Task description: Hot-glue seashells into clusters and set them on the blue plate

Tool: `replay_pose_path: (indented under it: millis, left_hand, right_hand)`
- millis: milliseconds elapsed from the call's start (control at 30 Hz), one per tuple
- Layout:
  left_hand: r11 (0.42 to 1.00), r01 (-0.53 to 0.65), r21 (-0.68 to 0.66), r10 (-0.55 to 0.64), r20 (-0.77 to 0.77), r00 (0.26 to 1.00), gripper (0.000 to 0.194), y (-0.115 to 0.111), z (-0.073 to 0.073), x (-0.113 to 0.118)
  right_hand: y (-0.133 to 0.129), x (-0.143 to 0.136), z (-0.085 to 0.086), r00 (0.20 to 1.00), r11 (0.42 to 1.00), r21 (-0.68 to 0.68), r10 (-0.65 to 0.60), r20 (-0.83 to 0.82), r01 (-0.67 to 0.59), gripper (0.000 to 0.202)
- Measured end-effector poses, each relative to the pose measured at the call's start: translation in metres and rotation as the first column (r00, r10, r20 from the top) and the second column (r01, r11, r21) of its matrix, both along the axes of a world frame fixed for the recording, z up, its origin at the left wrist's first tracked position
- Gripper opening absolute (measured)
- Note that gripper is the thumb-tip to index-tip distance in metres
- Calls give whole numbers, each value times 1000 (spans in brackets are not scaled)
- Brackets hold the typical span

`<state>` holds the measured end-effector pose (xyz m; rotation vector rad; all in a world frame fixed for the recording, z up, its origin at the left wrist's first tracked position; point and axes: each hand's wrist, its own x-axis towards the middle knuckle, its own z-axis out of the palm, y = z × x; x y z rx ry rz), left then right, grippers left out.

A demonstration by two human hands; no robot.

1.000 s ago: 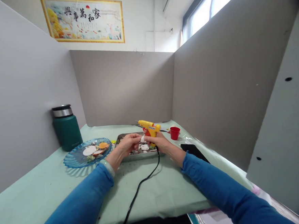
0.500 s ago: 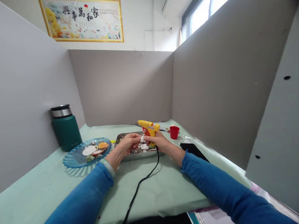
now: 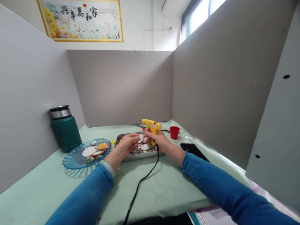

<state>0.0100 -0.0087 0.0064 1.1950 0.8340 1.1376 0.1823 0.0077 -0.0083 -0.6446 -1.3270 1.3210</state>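
Over the tray, my left hand is closed, with a small white shell pinched at its fingertips. My right hand is wrapped round the handle of a yellow glue gun, whose nozzle points away to the upper left. The right fingertips come close to the white shell; whether they touch it I cannot tell. Below both hands lies a shallow metal tray with shells and small pieces in it, among them a pale flat shell. My hands hide part of the tray.
A black cord runs from the gun toward me across the green cloth. To the left, a blue glass plate holds shells beside a green bottle. At right are a red cup and a flat black object. Grey partitions enclose the table.
The glue gun has shifted slightly right, and my right hand's fingers have drawn back a little from the left. The white shell shows more plainly between my hands.
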Motion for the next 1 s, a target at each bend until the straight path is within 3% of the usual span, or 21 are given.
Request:
replay_pose_path:
  millis: [167, 1000]
  left_hand:
    - [984, -125, 126, 137, -94, 986, 33, 5, -6, 2]
    - [971, -170, 166, 190, -111, 975, 37, -3, -3, 3]
  right_hand:
    - [5, 0, -3, 998, 997, -49, -67, -22, 66, 35]
    - [2, 0, -1, 999, 995, -93, -49, -20, 47, 33]
